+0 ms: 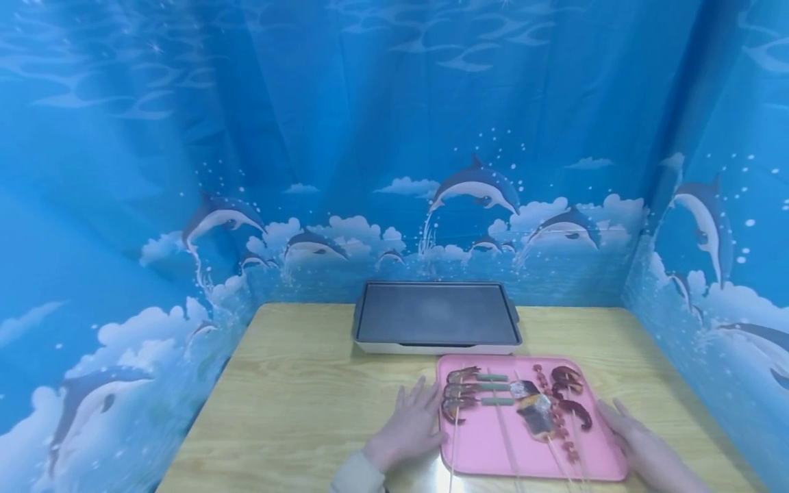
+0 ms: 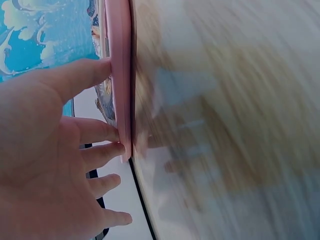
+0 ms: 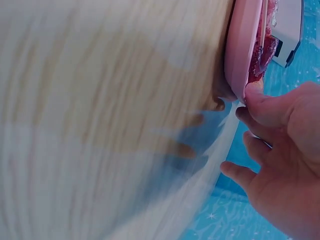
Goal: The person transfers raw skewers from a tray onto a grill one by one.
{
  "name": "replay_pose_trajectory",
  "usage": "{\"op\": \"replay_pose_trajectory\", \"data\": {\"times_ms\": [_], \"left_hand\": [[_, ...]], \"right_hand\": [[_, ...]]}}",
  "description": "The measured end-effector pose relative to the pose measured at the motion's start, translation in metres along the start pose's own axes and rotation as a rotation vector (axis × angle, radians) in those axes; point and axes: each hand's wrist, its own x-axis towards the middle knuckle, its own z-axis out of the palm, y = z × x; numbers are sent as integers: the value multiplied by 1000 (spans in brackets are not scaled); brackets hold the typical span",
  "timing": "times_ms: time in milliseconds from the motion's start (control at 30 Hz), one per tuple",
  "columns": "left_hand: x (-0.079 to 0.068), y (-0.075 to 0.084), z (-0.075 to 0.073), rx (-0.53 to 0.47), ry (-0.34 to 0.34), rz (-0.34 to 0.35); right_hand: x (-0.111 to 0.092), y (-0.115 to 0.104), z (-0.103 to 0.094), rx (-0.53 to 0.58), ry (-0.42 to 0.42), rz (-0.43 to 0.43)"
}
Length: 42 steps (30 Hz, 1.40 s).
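A pink tray lies on the table, carrying skewered food. My left hand, fingers spread, touches its left side; in the left wrist view the thumb and two fingers meet the rim. At the right side is my right hand, its thumb against the rim in the right wrist view and the other fingers loosely extended. On the tray lie shrimp skewers with green pieces, skewered fish-like pieces with silvery skin, a skewer of small red pieces and dark red curled tentacle-like pieces.
Just behind the tray stands a flat black griddle with a light base, close to the tray's back edge. The wooden table extends left of my left hand. Blue dolphin-print curtains enclose the back and sides. Thin sticks reach past the tray's front edge.
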Motion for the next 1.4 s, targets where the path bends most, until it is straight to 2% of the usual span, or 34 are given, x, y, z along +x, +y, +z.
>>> {"op": "replay_pose_trajectory", "data": {"times_ms": [333, 533, 733, 1067, 1267, 1400], "left_hand": [[-14, -21, -3, -25, -2, -6], [-22, -33, -5, -15, 7, -5], [-28, -45, -7, 12, 7, -28], [-40, -59, -14, -1, 5, -79], [-49, -69, -14, -12, 34, -63], [-54, -74, -16, -10, 46, -67]], "right_hand": [[6, -16, 12, 51, 55, -66], [10, -28, 21, -25, 122, -139], [16, -40, 26, -79, 116, -155], [23, -56, 34, -186, 101, -179], [24, -65, 39, -236, 125, -221], [27, -71, 41, -221, 101, -200]]}}
